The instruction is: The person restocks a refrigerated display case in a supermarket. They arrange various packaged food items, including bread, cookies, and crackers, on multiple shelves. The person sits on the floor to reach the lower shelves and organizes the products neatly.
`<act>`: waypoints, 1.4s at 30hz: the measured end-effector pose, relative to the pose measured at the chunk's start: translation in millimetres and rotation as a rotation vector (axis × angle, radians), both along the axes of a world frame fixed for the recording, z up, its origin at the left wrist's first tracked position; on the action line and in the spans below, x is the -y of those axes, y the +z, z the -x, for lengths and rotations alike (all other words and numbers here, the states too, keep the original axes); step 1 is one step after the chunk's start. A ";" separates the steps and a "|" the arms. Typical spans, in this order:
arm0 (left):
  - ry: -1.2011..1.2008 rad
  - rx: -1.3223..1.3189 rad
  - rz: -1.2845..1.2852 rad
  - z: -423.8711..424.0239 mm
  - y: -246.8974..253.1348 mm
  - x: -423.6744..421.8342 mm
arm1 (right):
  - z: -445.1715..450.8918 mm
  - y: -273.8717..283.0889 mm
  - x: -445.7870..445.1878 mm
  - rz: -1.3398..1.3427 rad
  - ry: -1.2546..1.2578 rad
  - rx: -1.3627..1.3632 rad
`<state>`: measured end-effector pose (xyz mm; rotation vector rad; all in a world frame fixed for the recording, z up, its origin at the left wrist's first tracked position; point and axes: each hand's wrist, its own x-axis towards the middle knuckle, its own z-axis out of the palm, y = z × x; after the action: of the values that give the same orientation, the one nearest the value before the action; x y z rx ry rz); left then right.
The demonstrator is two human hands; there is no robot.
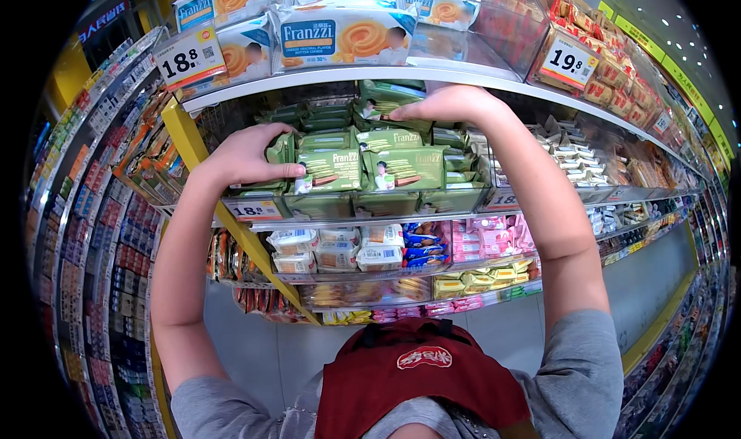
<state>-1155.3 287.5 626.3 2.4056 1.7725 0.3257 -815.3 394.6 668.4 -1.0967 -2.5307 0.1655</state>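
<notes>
Green Franzzi biscuit packets (330, 169) are stacked in a clear-fronted bin on the shelf before me. My left hand (246, 155) wraps around the left end of the front packets. Its thumb presses a packet's front, and the fingertips curl over the top of a packet standing on edge (281, 149). Farther back, my right hand (451, 103) grips a raised green packet (385, 100), thumb on its near face. The right fingers are mostly hidden behind the packet and under the upper shelf. Another front packet (405, 169) lies on the pile between my hands.
Just above my hands runs the upper shelf's white edge (347, 80), holding blue-and-white cookie packets (347, 36). A yellow upright post (185, 129) stands by my left forearm. The clear bin front (388, 203) borders the green pile. White packs (336, 248) sit one shelf lower.
</notes>
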 end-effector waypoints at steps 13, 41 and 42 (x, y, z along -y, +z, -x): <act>-0.015 -0.109 -0.142 -39.9 -6.4 10.1 | 128.4 -4.7 -23.9 -0.363 0.057 0.192; -0.022 -0.020 -0.718 -42.1 -26.6 31.1 | 129.7 -40.4 -7.3 0.159 0.378 0.160; -0.019 -0.055 -0.579 -45.8 -26.1 22.6 | 121.2 -47.2 -7.0 -0.067 0.318 0.185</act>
<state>-1109.5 264.9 600.3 2.8188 1.8753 0.8859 -936.5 401.6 621.2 -0.7066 -2.8426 0.0644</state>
